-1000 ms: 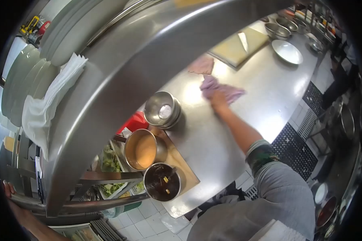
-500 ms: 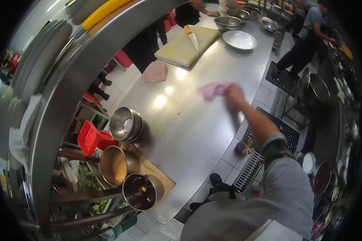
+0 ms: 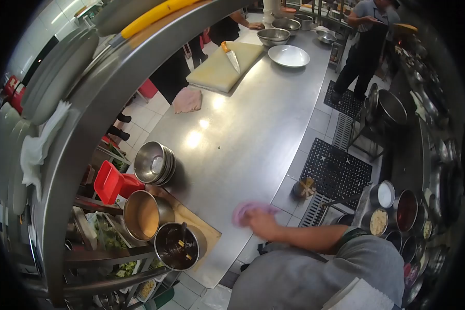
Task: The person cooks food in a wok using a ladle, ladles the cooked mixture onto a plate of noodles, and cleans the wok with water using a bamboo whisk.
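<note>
Pink cloth [image 3: 240, 214] in right hand [image 3: 262, 223] has moved nearer the pots [image 3: 194, 247].

Steel table [image 3: 248, 139]: cutting board [image 3: 209, 71], stacked bowls [image 3: 151, 162], white dish [image 3: 289, 56].

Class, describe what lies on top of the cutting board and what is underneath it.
A knife lies on top of the cutting board. The metal table shows beside it; whatever is underneath is covered.

Looks from the person's head, forward and steeply down over the steel desk [image 3: 253, 129] toward its far end. Sits very close to the metal shelf [image 3: 90, 121] at left and near the grey sleeve [image 3: 369, 258] at lower right. Covers a wide, rounded field.
</note>
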Available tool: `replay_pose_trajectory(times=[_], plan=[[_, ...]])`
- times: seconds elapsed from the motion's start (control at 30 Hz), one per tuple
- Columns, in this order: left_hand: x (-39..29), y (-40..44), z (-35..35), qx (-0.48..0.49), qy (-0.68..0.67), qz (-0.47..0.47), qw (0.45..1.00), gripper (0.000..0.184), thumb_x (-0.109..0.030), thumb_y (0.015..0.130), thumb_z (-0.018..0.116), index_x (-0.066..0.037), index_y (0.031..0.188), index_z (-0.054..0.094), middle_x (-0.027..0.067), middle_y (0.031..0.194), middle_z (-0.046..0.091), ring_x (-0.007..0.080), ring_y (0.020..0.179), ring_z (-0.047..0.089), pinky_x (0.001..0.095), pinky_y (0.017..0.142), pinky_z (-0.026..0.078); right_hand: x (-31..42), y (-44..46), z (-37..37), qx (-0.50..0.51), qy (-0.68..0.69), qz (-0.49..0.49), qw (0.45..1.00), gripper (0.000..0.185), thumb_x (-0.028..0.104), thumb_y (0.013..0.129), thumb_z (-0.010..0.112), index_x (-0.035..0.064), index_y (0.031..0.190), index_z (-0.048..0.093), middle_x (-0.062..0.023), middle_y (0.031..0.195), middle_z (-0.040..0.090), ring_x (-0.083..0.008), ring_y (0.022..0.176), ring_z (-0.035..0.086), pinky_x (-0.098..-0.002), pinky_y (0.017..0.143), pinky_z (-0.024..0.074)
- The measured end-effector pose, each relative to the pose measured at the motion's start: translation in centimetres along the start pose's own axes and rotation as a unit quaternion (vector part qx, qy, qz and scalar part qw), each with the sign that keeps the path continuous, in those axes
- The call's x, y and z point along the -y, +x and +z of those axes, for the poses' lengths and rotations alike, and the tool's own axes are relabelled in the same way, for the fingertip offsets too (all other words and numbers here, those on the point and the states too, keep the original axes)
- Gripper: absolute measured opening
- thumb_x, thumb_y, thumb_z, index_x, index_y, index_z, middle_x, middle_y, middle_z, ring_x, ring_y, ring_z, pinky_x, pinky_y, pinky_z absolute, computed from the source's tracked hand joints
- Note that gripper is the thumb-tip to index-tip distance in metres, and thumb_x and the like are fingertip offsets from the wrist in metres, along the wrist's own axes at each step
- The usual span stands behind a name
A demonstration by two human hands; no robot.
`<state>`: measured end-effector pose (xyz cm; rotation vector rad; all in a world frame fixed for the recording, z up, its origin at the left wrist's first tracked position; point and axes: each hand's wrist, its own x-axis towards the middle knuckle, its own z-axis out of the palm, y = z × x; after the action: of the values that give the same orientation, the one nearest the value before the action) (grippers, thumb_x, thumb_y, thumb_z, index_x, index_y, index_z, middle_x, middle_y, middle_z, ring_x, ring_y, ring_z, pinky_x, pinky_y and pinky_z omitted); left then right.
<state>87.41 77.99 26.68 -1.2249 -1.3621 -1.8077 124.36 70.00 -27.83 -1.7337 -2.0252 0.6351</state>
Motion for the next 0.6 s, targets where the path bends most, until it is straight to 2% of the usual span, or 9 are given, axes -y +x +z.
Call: replay_pose_trajectory(times=[0.13, 0.17, 0.2, 0.23, 0.3, 0.37, 0.43, 0.53, 0.6], plan=[[0.6, 1.4, -0.3, 0.008, -0.017, -0.009, 1.000, 0.036, -0.026, 0.082, 0.074, 0.008, 0.089, 0.069, 0.0184, 0.083, 0.070, 0.0276, 0.073, 0.065, 0.0377, 0.065, 0.054, 0.8, 3.6, 0.0, 0.135, 0.278, 0.026, 0.951, 0.034, 0.008, 0.078, 0.065, 0.0062, 0.111, 0.070, -0.0165, 0.116, 0.065, -0.0334, 0.109, 0.063, -0.0406, 0.094, 0.0499], [1.9, 2.6, -0.9, 0.022, -0.028, -0.008, 0.999, 0.035, -0.026, 0.082, 0.074, 0.008, 0.090, 0.069, 0.0185, 0.083, 0.070, 0.0276, 0.073, 0.066, 0.0377, 0.065, 0.054, 0.2, 5.4, -2.6, 0.062, 0.232, 0.058, 0.969, 0.032, 0.009, 0.077, 0.068, 0.0053, 0.109, 0.071, -0.0153, 0.109, 0.068, -0.0287, 0.103, 0.066, -0.0374, 0.092, 0.0515], [5.0, 4.4, -2.5, 0.084, -0.070, 0.011, 0.994, 0.038, -0.020, 0.086, 0.072, 0.007, 0.111, 0.066, 0.0192, 0.096, 0.070, 0.0281, 0.084, 0.068, 0.0368, 0.072, 0.055, -2.3, 7.5, -4.5, 0.022, 0.313, 0.097, 0.945, 0.041, 0.006, 0.073, 0.067, 0.0095, 0.114, 0.071, -0.0180, 0.107, 0.070, -0.0316, 0.097, 0.068, -0.0378, 0.086, 0.0533], [5.7, 5.4, -3.0, 0.095, -0.083, 0.003, 0.992, 0.034, -0.019, 0.087, 0.070, 0.006, 0.109, 0.065, 0.0173, 0.094, 0.068, 0.0263, 0.083, 0.066, 0.0356, 0.073, 0.054, -5.3, 9.7, -7.0, -0.002, 0.296, 0.091, 0.951, 0.041, 0.010, 0.073, 0.069, 0.0097, 0.114, 0.072, -0.0181, 0.108, 0.070, -0.0324, 0.098, 0.068, -0.0387, 0.085, 0.0535], [6.7, 6.0, -3.2, 0.097, -0.099, -0.033, 0.990, 0.026, -0.017, 0.089, 0.067, 0.004, 0.104, 0.063, 0.0135, 0.092, 0.064, 0.0229, 0.083, 0.062, 0.0331, 0.074, 0.051, -10.8, 14.4, -12.2, -0.132, 0.083, 0.092, 0.983, 0.030, 0.016, 0.080, 0.067, 0.0142, 0.109, 0.073, -0.0147, 0.102, 0.071, -0.0310, 0.092, 0.069, -0.0386, 0.080, 0.0555], [7.3, 6.3, -3.4, 0.098, -0.108, -0.058, 0.988, 0.018, -0.015, 0.092, 0.064, 0.001, 0.100, 0.061, 0.0097, 0.089, 0.060, 0.0194, 0.082, 0.057, 0.0306, 0.075, 0.048, -15.1, 19.0, -17.6, -0.097, -0.084, 0.161, 0.979, 0.031, 0.027, 0.084, 0.063, 0.0180, 0.111, 0.073, -0.0175, 0.106, 0.070, -0.0354, 0.095, 0.068, -0.0422, 0.085, 0.0544], [7.3, 6.5, -3.7, 0.099, -0.110, -0.081, 0.986, 0.012, -0.013, 0.094, 0.060, -0.001, 0.096, 0.059, 0.0059, 0.086, 0.056, 0.0159, 0.081, 0.053, 0.0282, 0.077, 0.045, -23.9, 23.1, -16.1, -0.190, -0.085, 0.164, 0.964, 0.030, 0.025, 0.087, 0.060, 0.0119, 0.112, 0.070, -0.0176, 0.101, 0.071, -0.0341, 0.090, 0.070, -0.0455, 0.078, 0.0561], [6.5, 6.7, -3.8, 0.095, -0.112, -0.104, 0.984, 0.009, -0.010, 0.098, 0.056, -0.005, 0.090, 0.056, 0.0002, 0.082, 0.050, 0.0107, 0.079, 0.047, 0.0245, 0.078, 0.041, -21.5, 26.8, -14.0, -0.171, 0.008, 0.235, 0.957, 0.023, 0.013, 0.086, 0.059, 0.0102, 0.106, 0.069, -0.0198, 0.090, 0.071, -0.0328, 0.084, 0.071, -0.0461, 0.073, 0.0569], [6.6, 6.7, -3.7, 0.098, -0.090, -0.073, 0.988, 0.006, -0.009, 0.097, 0.057, -0.004, 0.096, 0.060, 0.0005, 0.087, 0.053, 0.0109, 0.084, 0.050, 0.0262, 0.079, 0.042, -18.7, 29.4, -11.4, -0.145, -0.031, 0.224, 0.963, 0.023, 0.008, 0.084, 0.060, 0.0098, 0.106, 0.068, -0.0190, 0.085, 0.071, -0.0325, 0.082, 0.072, -0.0459, 0.072, 0.0572]])
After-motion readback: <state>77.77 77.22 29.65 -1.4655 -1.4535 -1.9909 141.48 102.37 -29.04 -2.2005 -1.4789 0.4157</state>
